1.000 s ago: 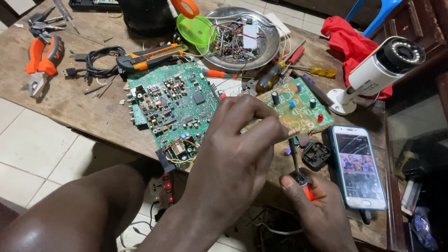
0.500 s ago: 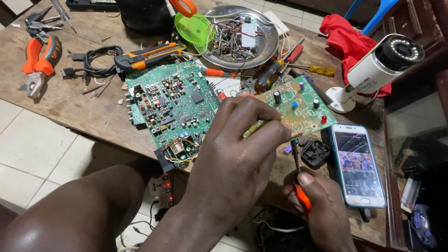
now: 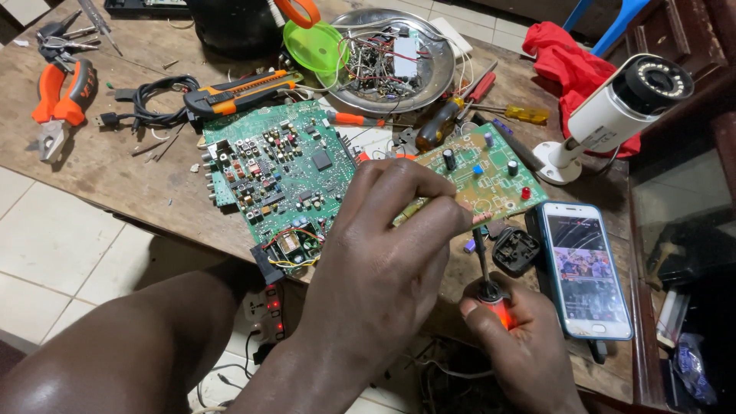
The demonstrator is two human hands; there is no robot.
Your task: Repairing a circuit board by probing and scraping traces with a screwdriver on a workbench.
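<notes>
While the left hand [image 3: 391, 253] is pinching the edge of a small green circuit board [image 3: 491, 172], the right hand [image 3: 521, 345] is gripping a soldering iron [image 3: 484, 276] by its red handle. Its tip is pointing up at the board's near edge, maybe touching it. Just right of that hand a phone [image 3: 586, 268] is lying. Left of both hands a bigger green board [image 3: 276, 172] is resting on the wooden table [image 3: 115, 169].

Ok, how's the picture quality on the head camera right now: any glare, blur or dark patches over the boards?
Head view: even, soft light, both circuit boards sharp; the metal dish shows mild glare on its rim; the phone screen glows but is not washed out; the left hand casts only faint shadow on the small board; the right edge beside the table is dark; edges bend slightly from the wide lens.
</notes>
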